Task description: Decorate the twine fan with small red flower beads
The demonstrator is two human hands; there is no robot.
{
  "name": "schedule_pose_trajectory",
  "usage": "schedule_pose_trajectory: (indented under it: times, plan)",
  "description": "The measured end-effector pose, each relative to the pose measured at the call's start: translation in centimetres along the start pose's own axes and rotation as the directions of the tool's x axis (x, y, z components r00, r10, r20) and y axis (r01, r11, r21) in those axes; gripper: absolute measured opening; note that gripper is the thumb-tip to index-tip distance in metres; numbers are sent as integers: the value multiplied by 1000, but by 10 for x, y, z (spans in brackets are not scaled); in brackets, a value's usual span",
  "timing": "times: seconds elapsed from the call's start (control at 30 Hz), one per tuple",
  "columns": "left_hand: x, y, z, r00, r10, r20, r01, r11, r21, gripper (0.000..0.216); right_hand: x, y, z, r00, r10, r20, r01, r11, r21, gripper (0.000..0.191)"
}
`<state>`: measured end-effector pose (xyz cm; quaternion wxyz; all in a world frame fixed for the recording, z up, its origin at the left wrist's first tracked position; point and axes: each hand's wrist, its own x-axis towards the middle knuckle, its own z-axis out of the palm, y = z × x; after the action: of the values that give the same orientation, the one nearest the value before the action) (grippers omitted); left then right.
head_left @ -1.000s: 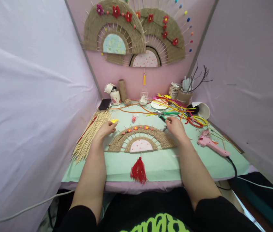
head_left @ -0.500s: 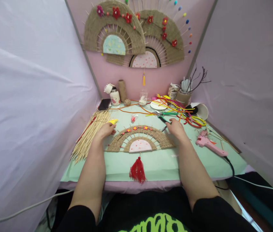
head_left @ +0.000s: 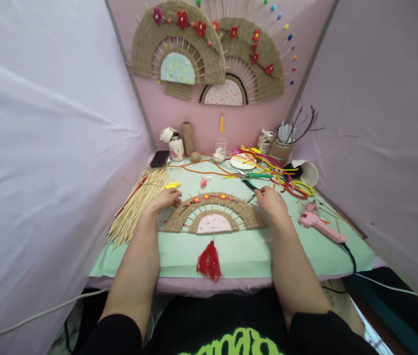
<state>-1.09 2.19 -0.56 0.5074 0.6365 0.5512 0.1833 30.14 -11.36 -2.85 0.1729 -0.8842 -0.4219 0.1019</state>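
A woven jute fan with small red and yellow flowers, a pink dotted centre and a red tassel lies flat on the mint table cover. My left hand rests at the fan's upper left rim, fingers curled loosely against it. My right hand is at the fan's upper right rim, fingers pinched together near a thin stick end; what it pinches is too small to make out. Green-handled scissors lie just beyond the right hand.
A bundle of bamboo skewers lies at the left. Coloured pipe cleaners sprawl at the back right, a pink glue gun with its cord at the right. Jars, twine and a phone line the back; two finished fans hang on the wall.
The right hand has drawn slightly back toward the fan's right rim. The left hand has slid a little right onto the fan's left edge. The view shifted slightly.
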Motion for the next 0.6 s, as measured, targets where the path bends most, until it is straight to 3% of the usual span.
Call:
schedule_pose_trajectory:
  times: [0.17, 0.37, 0.6]
  plan:
    - [4, -4, -1, 999, 28, -22, -29, 999, -34, 12, -5, -1, 3, 992, -35, 123, 38, 999, -24, 42]
    - [4, -3, -2, 998, 20, -52, -23, 998, -63, 17, -3, 2, 3, 989, -43, 145, 48, 998, -32, 44]
    - [5, -3, -4, 1000, 4, 25, 1, 984, -180, 28, 3, 6, 5, 982, -77, 175, 77, 997, 8, 45]
